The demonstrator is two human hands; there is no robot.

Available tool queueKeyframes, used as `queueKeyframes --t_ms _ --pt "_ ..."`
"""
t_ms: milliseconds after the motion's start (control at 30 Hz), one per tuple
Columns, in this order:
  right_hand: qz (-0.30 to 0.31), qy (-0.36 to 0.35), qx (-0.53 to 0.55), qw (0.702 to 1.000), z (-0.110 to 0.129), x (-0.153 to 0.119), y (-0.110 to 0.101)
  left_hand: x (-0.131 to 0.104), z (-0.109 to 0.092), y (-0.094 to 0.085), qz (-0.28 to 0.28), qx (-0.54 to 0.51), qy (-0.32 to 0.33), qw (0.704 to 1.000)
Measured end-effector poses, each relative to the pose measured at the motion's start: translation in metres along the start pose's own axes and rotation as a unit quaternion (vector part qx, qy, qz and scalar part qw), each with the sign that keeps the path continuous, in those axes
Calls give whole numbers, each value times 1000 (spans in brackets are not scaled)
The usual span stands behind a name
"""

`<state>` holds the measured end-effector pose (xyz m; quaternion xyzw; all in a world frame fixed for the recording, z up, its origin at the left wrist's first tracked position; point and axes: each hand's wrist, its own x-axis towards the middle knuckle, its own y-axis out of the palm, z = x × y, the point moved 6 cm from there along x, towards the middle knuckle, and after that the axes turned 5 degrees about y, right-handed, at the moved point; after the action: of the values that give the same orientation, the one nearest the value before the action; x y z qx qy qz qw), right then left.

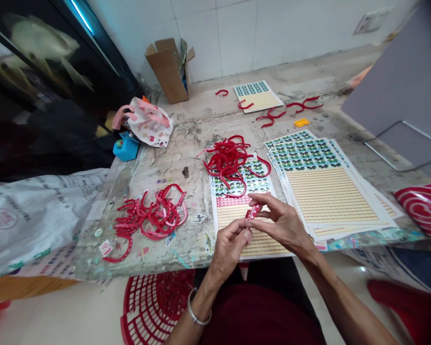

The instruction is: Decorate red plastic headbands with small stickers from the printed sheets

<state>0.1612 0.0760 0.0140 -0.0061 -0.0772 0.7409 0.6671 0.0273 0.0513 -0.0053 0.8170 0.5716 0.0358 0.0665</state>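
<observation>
Both hands meet over a printed sticker sheet [224, 223] near the table's front edge. A short red piece with white dots, which looks like part of a headband [252, 212], is pinched between them. My left hand [232, 244] grips its lower end with thumb and fingertips. At its upper end is my right hand [285, 220], thumb and fingers closed on it; the fingers partly hide the piece. Plain red headbands [228, 160] lie heaped on the sheet's far half. To the left sits another pile of headbands [161, 215], some with dotted strips on them.
A stack of sticker sheets [330, 196] lies right of my hands. Farther back are another sheet [258, 98], loose red headbands [271, 116] and a yellow item [301, 123]. A cardboard box [168, 72], a patterned bag [153, 127] and a blue tape dispenser [126, 147] stand left.
</observation>
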Motion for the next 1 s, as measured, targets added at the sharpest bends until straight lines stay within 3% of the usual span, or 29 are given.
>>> queueKeyframes --t_ms 500,633,733,1000 --pt "-29 76 110 991 -11 2 -3 1 6 -3 -47 22 -5 999" --pt "-113 124 116 979 -19 -3 -17 0 2 -3 -82 73 13 994" --pt "-165 169 127 963 -26 -10 -24 0 -5 -4 -93 152 54 982" --pt "-140 197 150 959 -30 -11 -11 0 -12 4 -80 275 172 943"
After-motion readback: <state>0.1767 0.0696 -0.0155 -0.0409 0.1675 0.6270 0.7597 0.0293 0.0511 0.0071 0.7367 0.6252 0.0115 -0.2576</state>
